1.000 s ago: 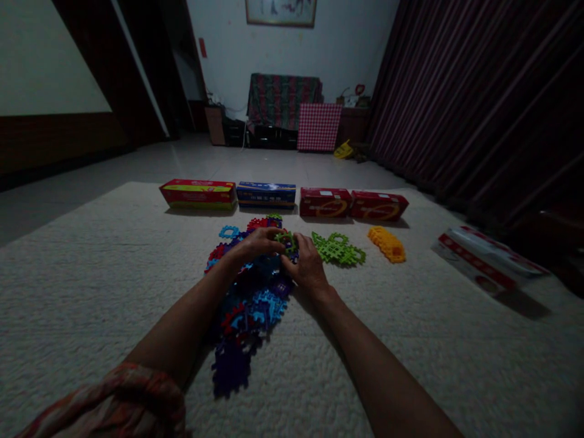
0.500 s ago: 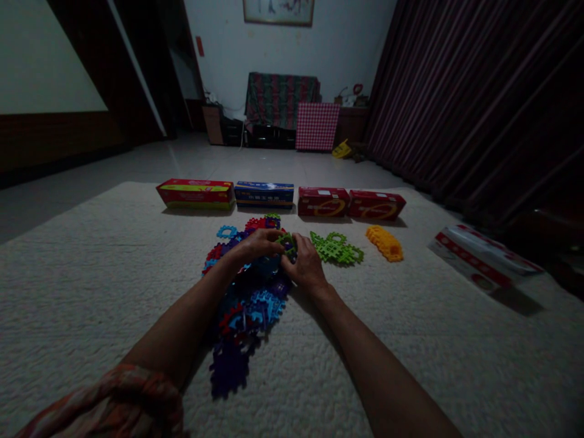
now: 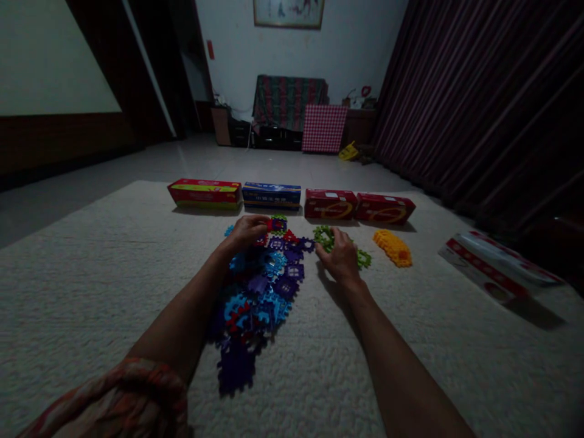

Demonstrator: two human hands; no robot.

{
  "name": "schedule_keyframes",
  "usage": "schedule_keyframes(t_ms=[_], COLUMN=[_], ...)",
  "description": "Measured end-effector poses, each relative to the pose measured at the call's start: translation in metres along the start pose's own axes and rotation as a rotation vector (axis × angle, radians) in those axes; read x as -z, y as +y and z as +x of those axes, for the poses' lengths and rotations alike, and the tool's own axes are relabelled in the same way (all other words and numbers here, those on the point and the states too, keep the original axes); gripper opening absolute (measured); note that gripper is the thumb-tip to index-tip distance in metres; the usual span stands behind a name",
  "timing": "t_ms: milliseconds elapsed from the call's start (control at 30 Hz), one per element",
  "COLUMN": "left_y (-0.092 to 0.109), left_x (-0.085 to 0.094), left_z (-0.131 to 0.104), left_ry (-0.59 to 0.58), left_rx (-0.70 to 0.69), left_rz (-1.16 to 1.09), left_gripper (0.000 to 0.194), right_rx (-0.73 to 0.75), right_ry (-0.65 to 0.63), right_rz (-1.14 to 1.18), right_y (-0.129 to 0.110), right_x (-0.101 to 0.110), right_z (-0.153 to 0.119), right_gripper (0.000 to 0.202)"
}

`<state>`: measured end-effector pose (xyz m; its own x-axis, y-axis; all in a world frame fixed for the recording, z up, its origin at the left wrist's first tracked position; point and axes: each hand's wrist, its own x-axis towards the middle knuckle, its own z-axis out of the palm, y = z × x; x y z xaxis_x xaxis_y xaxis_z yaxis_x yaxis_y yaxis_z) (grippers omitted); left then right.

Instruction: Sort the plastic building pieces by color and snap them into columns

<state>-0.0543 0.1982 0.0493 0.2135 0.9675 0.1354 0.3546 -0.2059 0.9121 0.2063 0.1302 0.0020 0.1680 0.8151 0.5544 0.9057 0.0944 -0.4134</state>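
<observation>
In the head view, my left hand is at the far end of a mixed pile of plastic interlocking building pieces, coloured purple, blue and red. Its fingers are closed at a red notched piece, and the fingers partly hide the grip. Over to the right, my right hand is above the green pieces, thumb and fingers around a green notched piece. More green pieces show past its right side. A dark purple piece lies at the pile's near end.
Yellow pieces lie heaped right of the green ones. Behind stand a red-and-green box, a blue box and two red boxes. A white-and-red box sits on the pale quilted mat at right.
My hands were together over the pile with a green piece between them and are now apart. The right went right to the green pieces; the left moved slightly left and away.
</observation>
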Motion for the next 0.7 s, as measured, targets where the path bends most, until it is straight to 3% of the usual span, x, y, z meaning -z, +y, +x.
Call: schedule_keyframes(t_ms=[100, 267, 500, 700], left_y=[-0.007, -0.016, -0.037, -0.047], left_x=[0.013, 0.026, 0.035, 0.030], left_z=[0.007, 0.012, 0.012, 0.011], left_ry=[0.153, 0.158, 0.107, 0.036], left_rx=[0.003, -0.008, -0.003, -0.092], left_rz=[0.294, 0.545, 0.653, 0.645], left_gripper=[0.036, 0.037, 0.041, 0.042], right_rx=[-0.112, -0.226, 0.023, 0.186], right_ry=[0.001, -0.037, 0.077, -0.090], right_rz=[-0.111, -0.206, -0.044, 0.129], right_y=[0.017, 0.025, 0.010, -0.025], right_x=[0.008, 0.010, 0.002, -0.040], right_z=[0.004, 0.002, -0.001, 0.020], right_gripper=[0.052, 0.052, 0.043, 0.040])
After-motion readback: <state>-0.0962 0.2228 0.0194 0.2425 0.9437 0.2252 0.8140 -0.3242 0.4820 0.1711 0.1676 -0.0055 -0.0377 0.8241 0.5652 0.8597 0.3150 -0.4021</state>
